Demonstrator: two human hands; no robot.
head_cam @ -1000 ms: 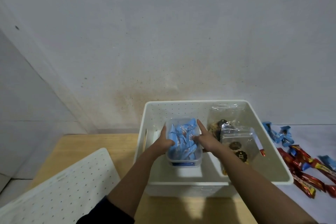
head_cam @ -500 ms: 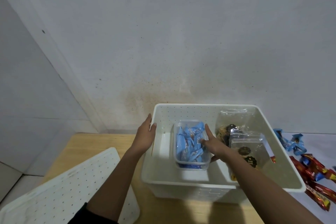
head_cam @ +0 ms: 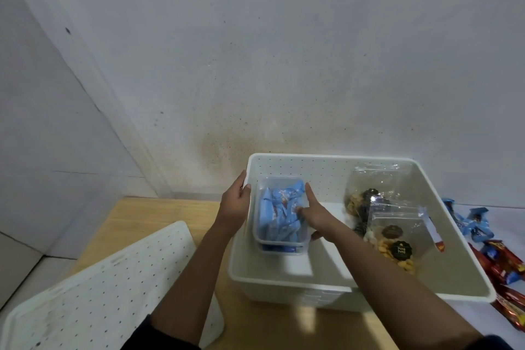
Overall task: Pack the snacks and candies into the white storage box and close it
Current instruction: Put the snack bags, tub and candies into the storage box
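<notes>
The white storage box [head_cam: 284, 281] sits open on the wooden table [head_cam: 159, 216], close to the wall. The person's left hand [head_cam: 235, 203] grips the box's left wall near the far corner, thumb hooked over the rim. The right hand [head_cam: 315, 213] is down inside, pinching the right side of a clear tub [head_cam: 279, 246] full of blue-wrapped candies [head_cam: 279, 214], thumb on the wrappers, forefinger straight along the edge. The tub stands in the box's left part, just beside the left wall. Two clear snack bags [head_cam: 397, 239] lean in the right part. The dotted white lid [head_cam: 99, 293] lies on the table to the left. Loose blue candies [head_cam: 474, 224] and red bars [head_cam: 505, 264] lie outside, to the right.
</notes>
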